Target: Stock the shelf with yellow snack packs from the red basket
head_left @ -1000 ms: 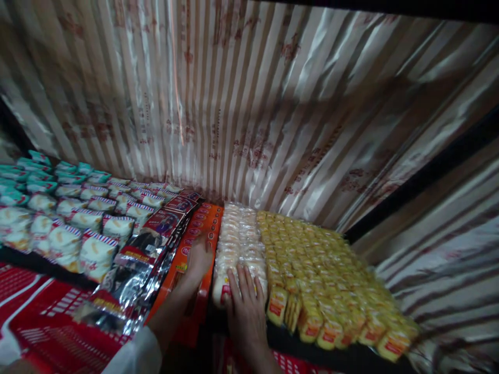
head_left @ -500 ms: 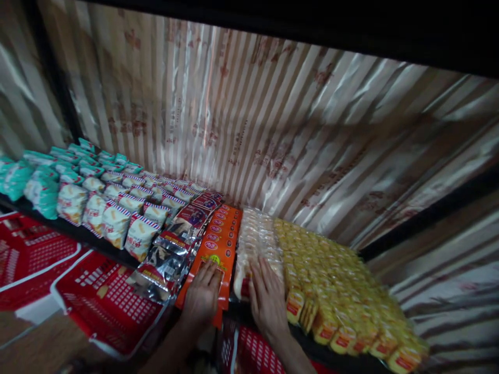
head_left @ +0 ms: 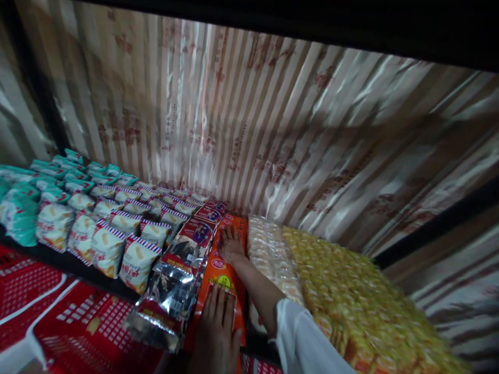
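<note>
My left hand [head_left: 219, 324] lies flat with fingers stretched on the near end of a row of orange snack packets [head_left: 223, 266]. Farther back on the same row, my right hand [head_left: 231, 245] rests with its fingers spread, the arm reaching across from the right. Both palms face down and neither hand grips anything. Silver and dark red foil packets [head_left: 183, 270] overlap in a row just left of the orange ones. To the right runs a row of clear-wrapped pale packs [head_left: 273, 254], partly hidden by my right forearm.
White snack bags with striped tops [head_left: 107, 246] and teal bags [head_left: 21, 213] stand in rows on the left. Yellow packs [head_left: 351, 291] fill the right side. Red baskets [head_left: 97, 322] sit below the shelf's front edge. Striped sheeting [head_left: 234, 104] hangs behind, with a dark beam [head_left: 312, 26] overhead.
My right hand has moved from the pale packs to the back of the orange row. My left hand still lies on the orange packets' near end. The view has shifted closer.
</note>
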`<act>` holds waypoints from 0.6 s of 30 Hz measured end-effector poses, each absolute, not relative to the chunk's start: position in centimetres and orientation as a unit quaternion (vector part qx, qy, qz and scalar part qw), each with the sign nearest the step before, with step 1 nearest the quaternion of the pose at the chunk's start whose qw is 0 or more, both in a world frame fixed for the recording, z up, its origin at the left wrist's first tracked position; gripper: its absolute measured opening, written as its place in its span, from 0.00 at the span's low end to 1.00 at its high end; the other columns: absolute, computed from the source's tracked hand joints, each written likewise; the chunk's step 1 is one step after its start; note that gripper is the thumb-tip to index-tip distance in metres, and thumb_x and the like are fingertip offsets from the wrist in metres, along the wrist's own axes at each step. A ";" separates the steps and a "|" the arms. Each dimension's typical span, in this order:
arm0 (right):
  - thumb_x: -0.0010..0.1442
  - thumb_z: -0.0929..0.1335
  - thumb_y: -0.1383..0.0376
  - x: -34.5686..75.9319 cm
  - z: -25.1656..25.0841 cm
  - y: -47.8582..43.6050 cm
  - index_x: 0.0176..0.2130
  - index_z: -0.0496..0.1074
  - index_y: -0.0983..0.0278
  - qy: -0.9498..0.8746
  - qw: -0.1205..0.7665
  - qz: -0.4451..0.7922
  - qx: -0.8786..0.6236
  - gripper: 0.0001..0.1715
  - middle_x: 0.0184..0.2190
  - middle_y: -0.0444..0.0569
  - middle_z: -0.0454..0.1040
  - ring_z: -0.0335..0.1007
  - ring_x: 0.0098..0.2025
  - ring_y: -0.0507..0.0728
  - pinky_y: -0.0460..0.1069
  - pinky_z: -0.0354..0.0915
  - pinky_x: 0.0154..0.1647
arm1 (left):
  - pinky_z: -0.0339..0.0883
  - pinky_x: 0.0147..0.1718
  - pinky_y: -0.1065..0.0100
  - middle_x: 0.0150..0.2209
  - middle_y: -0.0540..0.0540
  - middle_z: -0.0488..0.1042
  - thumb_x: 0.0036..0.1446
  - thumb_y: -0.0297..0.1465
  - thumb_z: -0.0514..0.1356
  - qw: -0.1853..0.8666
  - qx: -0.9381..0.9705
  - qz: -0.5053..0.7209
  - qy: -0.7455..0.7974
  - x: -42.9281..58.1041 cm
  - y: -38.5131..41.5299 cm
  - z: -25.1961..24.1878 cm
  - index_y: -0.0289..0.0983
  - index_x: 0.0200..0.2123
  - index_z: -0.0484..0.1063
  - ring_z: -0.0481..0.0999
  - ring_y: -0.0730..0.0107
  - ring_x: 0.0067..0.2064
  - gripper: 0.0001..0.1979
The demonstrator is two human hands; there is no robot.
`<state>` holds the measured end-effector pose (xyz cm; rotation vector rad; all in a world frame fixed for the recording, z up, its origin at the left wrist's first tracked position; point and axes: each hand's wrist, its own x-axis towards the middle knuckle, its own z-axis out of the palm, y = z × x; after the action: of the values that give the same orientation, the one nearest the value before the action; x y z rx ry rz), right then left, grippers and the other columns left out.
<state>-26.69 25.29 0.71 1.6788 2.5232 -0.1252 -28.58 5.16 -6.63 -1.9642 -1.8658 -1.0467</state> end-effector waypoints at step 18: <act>0.63 0.51 0.58 -26.6 -0.6 26.1 0.63 0.49 0.62 0.817 0.029 -0.030 0.575 0.30 0.64 0.54 0.47 0.38 0.64 0.66 0.63 0.38 0.59 | 0.55 0.56 0.50 0.60 0.42 0.58 0.52 0.34 0.54 0.066 -0.696 -0.350 -0.623 -29.0 5.0 -6.5 0.38 0.58 0.59 0.51 0.49 0.62 0.28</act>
<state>-26.64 26.08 -0.59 1.7727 2.5215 -0.0914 -29.01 4.96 -6.50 -2.1003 -1.8803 -1.0558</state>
